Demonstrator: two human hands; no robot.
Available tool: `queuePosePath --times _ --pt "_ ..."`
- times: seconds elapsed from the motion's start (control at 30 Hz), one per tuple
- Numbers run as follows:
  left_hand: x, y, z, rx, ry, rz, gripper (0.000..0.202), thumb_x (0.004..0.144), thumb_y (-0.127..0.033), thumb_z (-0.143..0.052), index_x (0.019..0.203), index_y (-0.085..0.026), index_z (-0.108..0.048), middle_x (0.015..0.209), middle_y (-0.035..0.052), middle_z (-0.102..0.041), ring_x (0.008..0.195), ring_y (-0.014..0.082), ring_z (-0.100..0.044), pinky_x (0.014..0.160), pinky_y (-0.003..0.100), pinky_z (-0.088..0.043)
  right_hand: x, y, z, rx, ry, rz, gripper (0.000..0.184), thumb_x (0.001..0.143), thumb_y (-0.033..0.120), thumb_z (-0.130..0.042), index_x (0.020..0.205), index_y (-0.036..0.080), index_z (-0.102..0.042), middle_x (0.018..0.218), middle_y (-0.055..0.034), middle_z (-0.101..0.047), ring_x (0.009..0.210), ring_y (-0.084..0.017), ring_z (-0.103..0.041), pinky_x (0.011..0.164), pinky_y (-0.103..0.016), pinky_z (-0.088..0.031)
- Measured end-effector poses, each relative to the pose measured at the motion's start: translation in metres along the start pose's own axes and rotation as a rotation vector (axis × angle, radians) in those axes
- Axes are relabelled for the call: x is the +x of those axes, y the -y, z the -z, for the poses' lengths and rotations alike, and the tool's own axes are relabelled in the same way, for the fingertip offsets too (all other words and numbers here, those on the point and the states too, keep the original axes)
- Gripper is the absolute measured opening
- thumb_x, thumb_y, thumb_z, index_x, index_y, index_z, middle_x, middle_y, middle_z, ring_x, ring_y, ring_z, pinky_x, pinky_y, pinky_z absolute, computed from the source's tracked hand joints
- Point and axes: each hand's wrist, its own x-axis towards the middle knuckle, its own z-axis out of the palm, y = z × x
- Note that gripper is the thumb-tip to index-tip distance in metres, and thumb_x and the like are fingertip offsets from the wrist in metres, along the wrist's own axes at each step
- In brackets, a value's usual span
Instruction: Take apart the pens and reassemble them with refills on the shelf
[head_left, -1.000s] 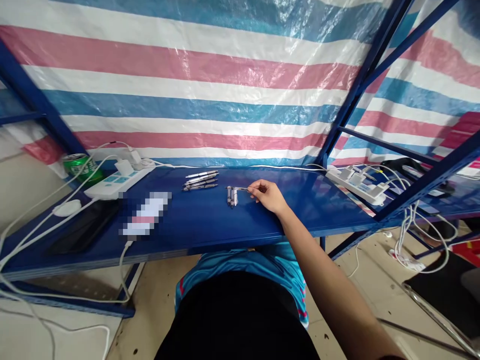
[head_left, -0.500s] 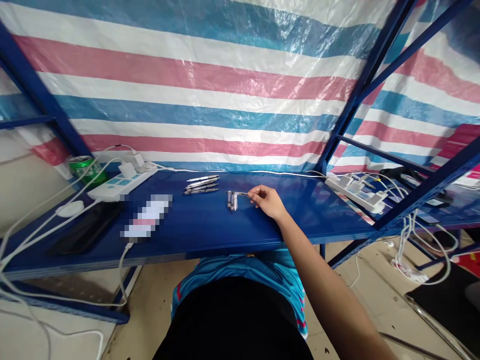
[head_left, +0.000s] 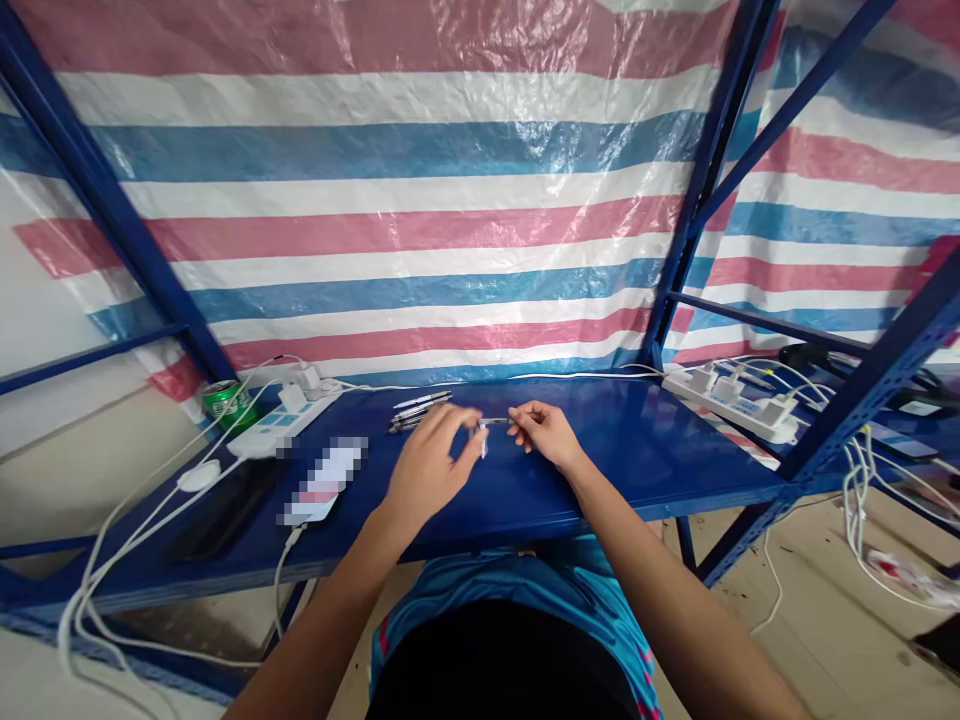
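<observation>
And here comes the left hand (head_left: 431, 465), absent half a second ago, sweeping in beside the slim, dark-and-silvery pen (head_left: 493, 421), so both hands now attend to it. Take that pen as the clock's centre: the right hand (head_left: 550, 436), at three, still pinches its end between thumb and fingertips; the left, at eight, is blurred, fingers curled with a gap at the thumb, and whether it touches I can't tell.

The count: two hands, one pinched pen, at least one white-barrelled pen (head_left: 484, 440) at seven, any others hidden. Between nine and ten, a bundle of white-and-black pens (head_left: 421, 402), at least two, partly covered by the left hand. One pale-screened, flat phone (head_left: 326, 483) between eight and nine; one green metal can (head_left: 231, 405) at nine; two white plastic power strips, one at nine (head_left: 277, 430), one at three (head_left: 735, 405), all on the glossy blue table (head_left: 630, 430).
</observation>
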Motion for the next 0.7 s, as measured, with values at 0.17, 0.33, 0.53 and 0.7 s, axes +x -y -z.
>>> queuePosePath --times 0.17,0.33,0.53,0.7 --pt "0.028 0.020 -0.023 -0.113 0.321 -0.017 0.032 0.106 -0.042 -0.056 0.132 -0.030 -0.069 0.120 0.0061 -0.073 0.110 0.0251 -0.070 0.097 0.038 -0.054 -0.003 0.000 -0.005 0.082 0.073 -0.013 0.052 0.074 0.064 -0.088 0.088 0.019 -0.068 0.076 -0.0059 -0.077 0.055 -0.016 -0.067 0.047 -0.028 -0.058" --pt "0.018 0.041 -0.038 -0.191 0.277 -0.032 0.029 0.110 -0.033 -0.045 0.121 -0.026 -0.071 0.114 0.0058 -0.072 0.102 0.0208 -0.070 0.090 0.033 -0.054 -0.007 -0.001 -0.012 0.099 0.127 0.037 0.050 0.065 0.054 -0.097 0.089 0.019 -0.071 0.083 -0.0034 -0.077 0.075 -0.019 -0.075 0.072 -0.034 -0.067" --pt "0.006 0.043 -0.042 0.003 0.233 -0.143 0.030 0.112 -0.032 -0.040 0.120 -0.023 -0.068 0.112 0.0075 -0.072 0.103 0.0230 -0.066 0.094 0.039 -0.049 -0.010 0.001 -0.012 0.043 0.191 -0.053 0.051 0.080 0.067 -0.081 0.089 0.018 -0.069 0.080 -0.0049 -0.076 0.058 -0.016 -0.070 0.051 -0.029 -0.060" --pt "0.005 0.042 -0.046 0.061 0.231 -0.177 0.030 0.112 -0.028 -0.040 0.123 -0.024 -0.068 0.115 0.0071 -0.071 0.097 0.0220 -0.066 0.088 0.039 -0.047 -0.009 0.002 -0.009 -0.004 0.204 0.026 0.049 0.068 0.056 -0.095 0.091 0.019 -0.071 0.080 -0.0023 -0.075 0.066 -0.016 -0.070 0.063 -0.030 -0.061"
